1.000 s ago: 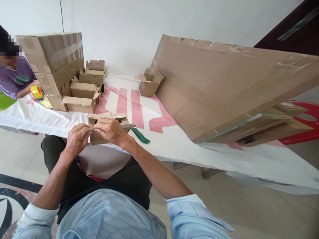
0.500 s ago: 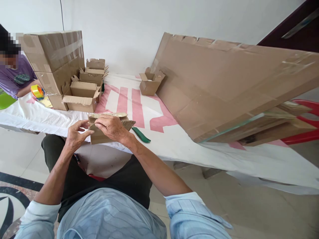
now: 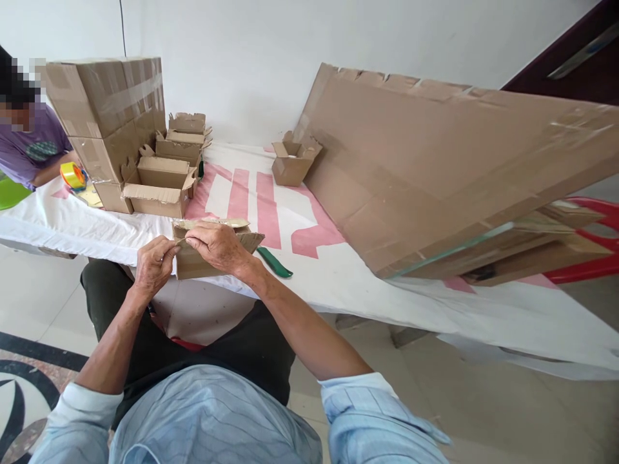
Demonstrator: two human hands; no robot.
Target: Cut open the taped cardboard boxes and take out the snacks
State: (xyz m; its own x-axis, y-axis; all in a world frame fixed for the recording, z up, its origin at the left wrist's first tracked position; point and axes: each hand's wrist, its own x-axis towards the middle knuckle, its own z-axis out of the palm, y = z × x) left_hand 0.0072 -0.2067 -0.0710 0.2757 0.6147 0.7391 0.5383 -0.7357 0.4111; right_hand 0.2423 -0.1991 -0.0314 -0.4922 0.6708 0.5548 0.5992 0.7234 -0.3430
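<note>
A small cardboard box [image 3: 203, 260] with raised flaps sits at the table's front edge, before my body. My left hand [image 3: 155, 263] pinches the box's left upper edge between thumb and fingers. Over the top of the box lies my right hand [image 3: 216, 246], its fingers curled on the near flap beside the left fingertips. Its palm side and part of the box's opening are hidden. Just right of the box, a green curved handle [image 3: 275, 263], seemingly of a knife, rests on the cloth; its far end is covered by the box.
Taped boxes [image 3: 109, 96] stand stacked at the left, with open boxes [image 3: 159, 183] beside them. Another open box [image 3: 291, 164] touches a big leaning carton [image 3: 435, 174] at the right. A yellow tape roll [image 3: 72, 175] lies near a person in a purple shirt [image 3: 41, 145].
My left hand has moved slightly right, and its fingers have closed on the left edge of the box. My right hand stays on the flap, almost unmoved.
</note>
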